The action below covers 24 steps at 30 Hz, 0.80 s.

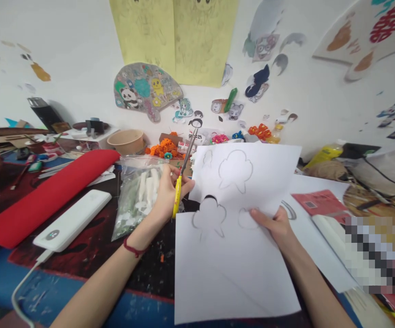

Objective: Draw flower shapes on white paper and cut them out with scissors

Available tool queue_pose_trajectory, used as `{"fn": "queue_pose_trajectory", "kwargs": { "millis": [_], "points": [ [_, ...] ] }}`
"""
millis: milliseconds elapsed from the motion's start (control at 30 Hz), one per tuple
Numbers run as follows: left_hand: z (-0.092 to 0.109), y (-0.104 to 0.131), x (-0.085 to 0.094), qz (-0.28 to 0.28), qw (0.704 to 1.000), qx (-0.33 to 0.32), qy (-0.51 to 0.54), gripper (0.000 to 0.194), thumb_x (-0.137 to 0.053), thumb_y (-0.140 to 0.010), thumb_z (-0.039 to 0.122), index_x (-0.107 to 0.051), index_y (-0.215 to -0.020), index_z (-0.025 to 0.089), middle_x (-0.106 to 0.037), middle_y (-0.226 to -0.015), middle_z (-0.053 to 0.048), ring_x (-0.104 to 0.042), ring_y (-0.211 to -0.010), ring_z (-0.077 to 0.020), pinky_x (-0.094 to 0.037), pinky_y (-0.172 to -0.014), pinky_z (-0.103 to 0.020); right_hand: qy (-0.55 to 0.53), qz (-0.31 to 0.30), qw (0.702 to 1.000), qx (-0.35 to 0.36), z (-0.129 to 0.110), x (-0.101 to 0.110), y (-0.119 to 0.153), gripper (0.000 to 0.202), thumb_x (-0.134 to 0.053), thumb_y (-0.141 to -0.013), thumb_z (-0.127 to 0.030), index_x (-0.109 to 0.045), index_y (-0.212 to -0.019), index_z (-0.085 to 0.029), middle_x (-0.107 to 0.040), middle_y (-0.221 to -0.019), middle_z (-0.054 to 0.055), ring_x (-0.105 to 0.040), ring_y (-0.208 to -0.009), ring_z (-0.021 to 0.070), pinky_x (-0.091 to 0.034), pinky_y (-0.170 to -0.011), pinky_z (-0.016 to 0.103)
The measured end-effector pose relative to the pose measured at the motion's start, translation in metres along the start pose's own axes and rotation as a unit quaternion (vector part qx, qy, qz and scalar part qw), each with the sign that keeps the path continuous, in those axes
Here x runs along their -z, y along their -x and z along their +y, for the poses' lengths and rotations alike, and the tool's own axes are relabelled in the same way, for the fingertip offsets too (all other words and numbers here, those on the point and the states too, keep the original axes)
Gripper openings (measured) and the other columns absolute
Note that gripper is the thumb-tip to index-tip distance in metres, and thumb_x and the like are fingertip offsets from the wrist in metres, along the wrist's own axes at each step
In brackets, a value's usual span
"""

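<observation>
My left hand (170, 191) is closed round the yellow handles of a pair of scissors (177, 196), whose blades point up and away from me. Just right of them is a white sheet of paper (231, 273) with pencilled cloud-like outlines. A cut runs in from the sheet's left edge to the top of one outline, leaving a dark gap there. My right hand (279, 228) grips the sheet on its right side, thumb on top and the other fingers mostly hidden beneath. The scissor blades stand apart from the cut.
Left of my arm lie a clear bag of pale and green pieces (138, 196), a white power bank (73, 221) with a cable and a red roll (50, 196). A beige bowl (125, 141) stands behind. More paper (323, 246) and a red packet (320, 205) lie at right.
</observation>
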<state>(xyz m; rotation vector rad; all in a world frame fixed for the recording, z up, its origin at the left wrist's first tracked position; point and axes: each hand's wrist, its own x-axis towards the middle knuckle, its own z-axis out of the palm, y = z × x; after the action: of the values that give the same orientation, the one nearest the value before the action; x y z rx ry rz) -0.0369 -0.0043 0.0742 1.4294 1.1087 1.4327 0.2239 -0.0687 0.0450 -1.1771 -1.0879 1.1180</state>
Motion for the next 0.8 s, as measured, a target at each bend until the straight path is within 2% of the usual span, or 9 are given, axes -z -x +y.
{"fn": "queue_pose_trajectory", "kwargs": {
  "millis": [100, 233, 400, 667, 800],
  "points": [
    [-0.001, 0.001, 0.000, -0.018, 1.000, 0.002, -0.007, 0.042, -0.074, -0.072, 0.028, -0.035, -0.087, 0.024, -0.061, -0.067, 0.008, -0.055, -0.059, -0.0107, -0.042, -0.059, -0.026, 0.011, -0.006, 1.000, 0.012, 0.001, 0.002, -0.001, 0.038, -0.085, -0.068, -0.041, -0.074, -0.098, -0.021, -0.078, -0.104, 0.008, -0.074, -0.096, 0.0326, -0.060, -0.081, 0.041],
    [-0.007, -0.001, -0.001, -0.035, 0.999, 0.006, -0.010, 0.046, -0.076, -0.068, 0.029, -0.034, -0.086, 0.025, -0.061, -0.066, 0.008, -0.051, -0.055, -0.0102, -0.040, -0.055, -0.025, 0.017, -0.007, 0.999, 0.028, 0.001, 0.003, 0.000, 0.036, -0.085, -0.068, -0.040, -0.075, -0.098, -0.021, -0.079, -0.099, 0.008, -0.075, -0.090, 0.0306, -0.061, -0.077, 0.041],
    [-0.017, -0.002, 0.000, -0.047, 0.999, 0.007, -0.017, 0.043, -0.074, -0.068, 0.024, -0.034, -0.085, 0.025, -0.060, -0.065, 0.008, -0.053, -0.056, -0.0110, -0.042, -0.058, -0.026, 0.025, -0.027, 0.999, 0.030, -0.002, 0.002, 0.002, 0.030, -0.084, -0.071, -0.039, -0.076, -0.095, -0.021, -0.079, -0.095, 0.008, -0.074, -0.089, 0.0302, -0.062, -0.076, 0.040],
    [-0.020, 0.001, 0.002, -0.052, 0.996, 0.032, -0.063, 0.038, -0.069, -0.068, 0.022, -0.034, -0.084, 0.024, -0.062, -0.069, 0.006, -0.053, -0.058, -0.0111, -0.040, -0.060, -0.024, 0.049, 0.004, 0.999, 0.007, -0.005, -0.001, 0.006, 0.030, -0.084, -0.070, -0.042, -0.076, -0.091, -0.021, -0.079, -0.093, 0.008, -0.074, -0.087, 0.0304, -0.062, -0.073, 0.040],
    [-0.022, 0.001, 0.005, -0.071, 0.991, 0.036, -0.111, 0.035, -0.070, -0.069, 0.025, -0.038, -0.084, 0.024, -0.056, -0.064, 0.008, -0.047, -0.054, -0.0097, -0.033, -0.056, -0.022, 0.057, -0.009, 0.998, -0.027, -0.007, -0.001, 0.005, 0.031, -0.083, -0.069, -0.044, -0.076, -0.089, -0.022, -0.079, -0.091, 0.007, -0.075, -0.085, 0.0318, -0.062, -0.071, 0.040]
  ]
}}
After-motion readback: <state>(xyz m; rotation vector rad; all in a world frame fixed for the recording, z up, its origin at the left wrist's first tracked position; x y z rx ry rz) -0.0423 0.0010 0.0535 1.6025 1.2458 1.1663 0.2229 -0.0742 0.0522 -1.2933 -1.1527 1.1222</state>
